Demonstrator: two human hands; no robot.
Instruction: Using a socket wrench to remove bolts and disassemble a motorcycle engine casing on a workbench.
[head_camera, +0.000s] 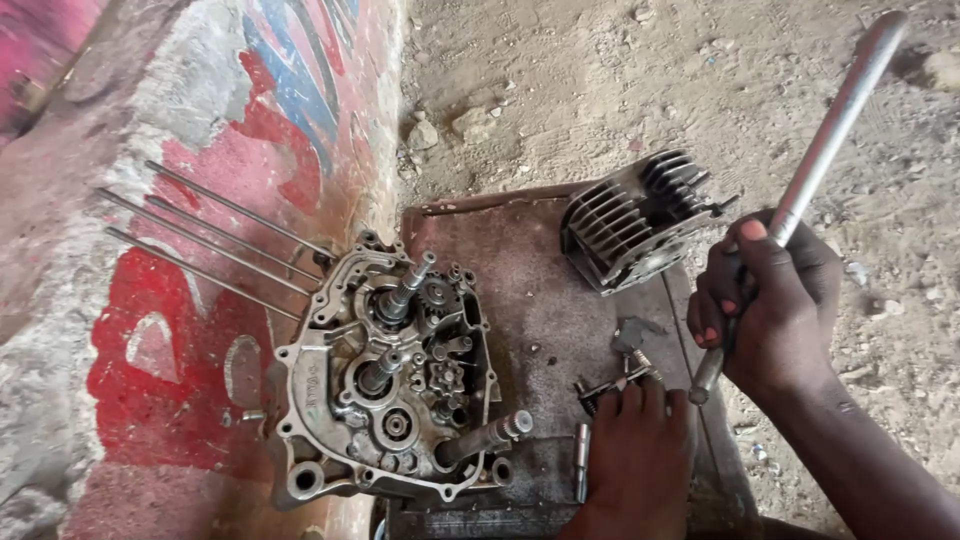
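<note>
My right hand (765, 300) is shut on a long silver metal bar (830, 130) that slants up to the right over the ground. My left hand (640, 450) lies palm down on a rusty flat board (540, 290), its fingertips touching small dark metal parts (615, 380). A short steel pin (581, 460) lies just left of that hand. Further left, an open engine crankcase half (390, 385) stands against the board, its gears and shafts exposed. Several long thin studs (210, 240) stick out of it to the upper left.
A finned grey engine cylinder (635, 215) rests on the board's far right corner. A painted red, blue and white wall (200, 130) fills the left side. Sandy ground with small stones (620, 70) lies beyond the board and to the right.
</note>
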